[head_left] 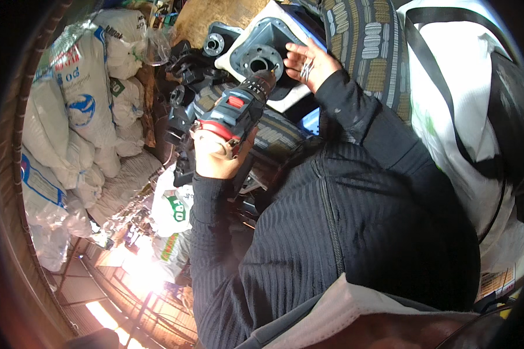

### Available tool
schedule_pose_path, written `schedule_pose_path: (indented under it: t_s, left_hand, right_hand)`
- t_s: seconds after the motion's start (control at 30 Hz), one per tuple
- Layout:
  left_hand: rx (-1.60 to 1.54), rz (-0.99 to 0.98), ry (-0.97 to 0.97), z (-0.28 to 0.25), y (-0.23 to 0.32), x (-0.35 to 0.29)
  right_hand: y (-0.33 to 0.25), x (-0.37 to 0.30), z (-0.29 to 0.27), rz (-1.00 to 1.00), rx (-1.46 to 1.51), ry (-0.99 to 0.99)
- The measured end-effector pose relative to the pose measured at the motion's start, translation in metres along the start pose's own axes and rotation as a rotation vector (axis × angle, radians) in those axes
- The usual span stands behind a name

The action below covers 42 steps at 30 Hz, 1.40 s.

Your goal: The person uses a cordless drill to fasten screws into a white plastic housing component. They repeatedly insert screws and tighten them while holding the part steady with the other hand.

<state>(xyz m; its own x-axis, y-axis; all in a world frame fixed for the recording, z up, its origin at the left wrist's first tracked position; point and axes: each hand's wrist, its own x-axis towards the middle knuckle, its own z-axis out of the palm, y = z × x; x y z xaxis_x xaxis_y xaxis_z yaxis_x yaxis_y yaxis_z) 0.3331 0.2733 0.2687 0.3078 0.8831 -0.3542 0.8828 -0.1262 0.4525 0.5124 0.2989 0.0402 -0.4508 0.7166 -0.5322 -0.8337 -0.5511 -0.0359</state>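
Observation:
My left hand (216, 156) is wrapped round the handle of a cordless drill (237, 107), grey-blue and black with red parts. The drill's chuck points up and right at a dark grey flanged housing (269, 36) with a round hollow hub. Whether the bit touches the housing, I cannot tell. Just right of the housing is my right hand (313, 67), palm up with fingers partly curled. Several small silvery screws (306, 70) lie across its fingers. Under the housing is a white padded surface (297, 99), and patterned striped fabric lies around it.
Several black plastic parts (186, 67) are heaped left of the housing, with a smaller flanged part (214, 44) beside it. White filled sacks (87, 87) are stacked at the left. A large white bag (454, 75) with black straps stands at the right. Bright sunlight falls at lower left.

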Motion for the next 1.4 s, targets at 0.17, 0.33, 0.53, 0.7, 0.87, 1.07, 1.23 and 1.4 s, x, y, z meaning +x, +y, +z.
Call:
schedule_pose_path:
  t_s: [0.17,0.33,0.53,0.7,0.87,1.07,1.23,1.4]
  left_hand:
    - [-0.098,0.076,0.142,0.006,0.021,-0.026]
    - [-0.130,0.063,0.128,0.013,0.023,-0.041]
    - [-0.163,0.072,0.171,0.014,0.018,-0.040]
    - [-0.306,-0.096,0.191,0.010,0.012,-0.043]
    - [0.016,0.201,0.238,0.007,0.013,-0.034]
    - [-0.272,-0.060,0.211,0.010,0.021,-0.044]
    - [-0.229,-0.014,0.218,0.016,0.016,-0.040]
    - [0.102,0.100,0.103,0.020,0.006,-0.040]
  right_hand:
    - [-0.011,-0.012,0.006,0.110,0.316,-0.402]
    - [-0.007,-0.014,0.008,0.132,0.297,-0.528]
    - [-0.004,-0.024,0.022,0.095,0.039,-0.342]
    - [0.000,-0.041,0.035,0.169,-0.295,-0.301]
    - [-0.002,-0.038,0.036,0.192,-0.345,-0.208]
    - [-0.001,-0.035,0.034,0.151,-0.140,-0.084]
    - [0.004,-0.031,0.030,0.176,-0.161,-0.074]
    - [0.010,-0.018,0.016,0.198,-0.163,-0.075]
